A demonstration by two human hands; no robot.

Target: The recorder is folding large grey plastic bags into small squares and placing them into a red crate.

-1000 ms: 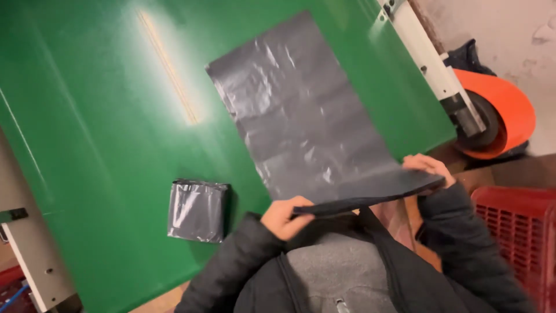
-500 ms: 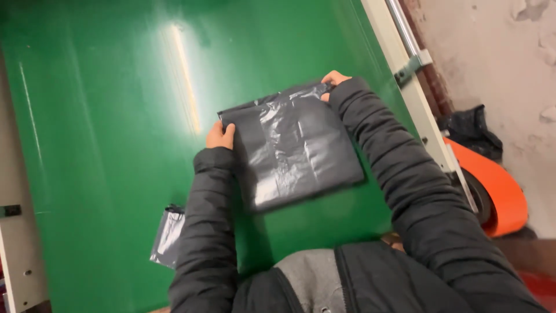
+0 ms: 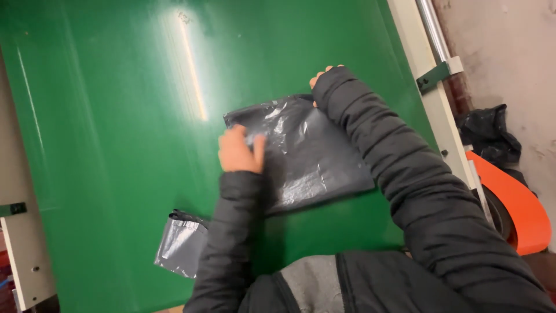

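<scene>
I see the grey plastic bag (image 3: 304, 153) lying folded flat on the green tabletop (image 3: 116, 145), right of its middle and short of the right edge. My left hand (image 3: 240, 152) presses on the bag's left border, fingers together and flat on the film, not clamped around it. My right hand (image 3: 320, 76) sits at the bag's far corner; the sleeve hides most of it, so I cannot tell whether those fingers pinch the film or only rest there. Judging by its compact, doubled shape, the folding looks partly done, with smoothing and maybe a further fold left. A smaller folded grey bag (image 3: 182, 243) lies near the near edge, left of my arm, apart from the one in hand. The tabletop is open toward the far and left edges; the right side is bounded by a pale frame rail (image 3: 431, 110).
</scene>
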